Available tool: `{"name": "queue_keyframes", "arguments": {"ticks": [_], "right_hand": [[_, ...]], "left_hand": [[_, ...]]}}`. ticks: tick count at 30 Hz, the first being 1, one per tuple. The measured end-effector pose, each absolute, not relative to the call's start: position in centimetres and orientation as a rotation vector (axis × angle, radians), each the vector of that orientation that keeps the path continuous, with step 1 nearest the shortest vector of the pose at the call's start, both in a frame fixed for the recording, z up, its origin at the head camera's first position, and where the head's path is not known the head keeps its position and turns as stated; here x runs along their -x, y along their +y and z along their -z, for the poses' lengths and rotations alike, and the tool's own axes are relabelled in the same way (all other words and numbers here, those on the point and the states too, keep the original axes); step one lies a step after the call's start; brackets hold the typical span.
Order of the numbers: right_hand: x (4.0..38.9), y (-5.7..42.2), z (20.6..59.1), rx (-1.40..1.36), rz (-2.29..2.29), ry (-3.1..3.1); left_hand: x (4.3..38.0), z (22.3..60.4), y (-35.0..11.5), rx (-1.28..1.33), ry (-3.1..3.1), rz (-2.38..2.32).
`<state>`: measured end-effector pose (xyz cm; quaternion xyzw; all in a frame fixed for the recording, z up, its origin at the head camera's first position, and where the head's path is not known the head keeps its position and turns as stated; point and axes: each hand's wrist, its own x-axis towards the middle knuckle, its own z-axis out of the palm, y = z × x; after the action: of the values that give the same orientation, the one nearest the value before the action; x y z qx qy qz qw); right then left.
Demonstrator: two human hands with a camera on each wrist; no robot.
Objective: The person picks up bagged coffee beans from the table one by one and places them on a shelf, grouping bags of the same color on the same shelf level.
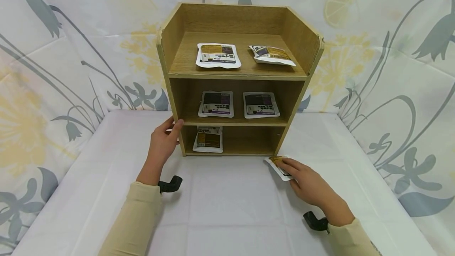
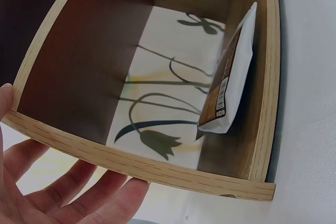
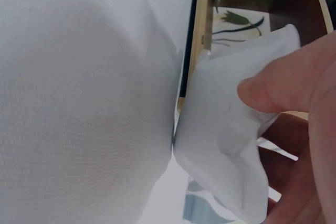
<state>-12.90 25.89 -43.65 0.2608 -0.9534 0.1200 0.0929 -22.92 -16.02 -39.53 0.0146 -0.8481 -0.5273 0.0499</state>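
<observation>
Cream long sleeves (image 1: 135, 216), black wrist-worn camera mounts (image 1: 170, 184), bare hands.

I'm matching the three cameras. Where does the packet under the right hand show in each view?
Head: white and brown foil packet lies on the table, lower right of centre, under the right hand.
Left wrist: not in it.
Right wrist: fills the centre.
Shared landmark: the three-tier wooden shelf unit.
</observation>
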Motion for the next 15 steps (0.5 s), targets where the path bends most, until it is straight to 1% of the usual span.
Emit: {"name": "queue_keyframes", "arguments": {"ticks": [15], "right_hand": [[12.95, 25.08, 43.00, -0.788, -0.389, -2.701]], "left_hand": [[22.91, 39.55, -16.05, -0.050, -2.586, 1.603]]}}
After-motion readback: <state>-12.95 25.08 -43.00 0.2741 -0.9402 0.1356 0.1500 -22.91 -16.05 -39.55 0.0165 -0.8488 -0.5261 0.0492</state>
